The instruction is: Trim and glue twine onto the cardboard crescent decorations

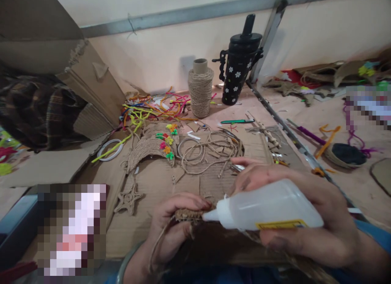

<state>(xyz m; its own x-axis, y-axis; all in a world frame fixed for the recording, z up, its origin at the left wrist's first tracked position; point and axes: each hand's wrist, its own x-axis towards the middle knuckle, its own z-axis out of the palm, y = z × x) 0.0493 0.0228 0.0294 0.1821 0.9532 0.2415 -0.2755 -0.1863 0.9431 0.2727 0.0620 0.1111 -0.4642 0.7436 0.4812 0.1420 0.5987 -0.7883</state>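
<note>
My left hand (171, 225) pinches a small brown twine-covered piece (187, 214), with a loose strand of twine hanging below it. In my right hand (324, 219) lies a translucent white glue bottle (269, 206) with a yellow label, tilted on its side. The bottle's nozzle tip touches or nearly touches the right end of the twine piece. Beyond my hands, twine-wrapped crescents (148, 151) with small coloured flowers rest on cardboard, and a twine star (130, 197) lies nearer on the left.
A twine spool (200, 90) and a black flowered tumbler (241, 64) stand at the back. Coloured pipe cleaners (161, 107), loose twine (210, 149) and a green cutter (237, 121) lie around. An open cardboard box (94, 84) is at left, a small twine basket (346, 156) at right.
</note>
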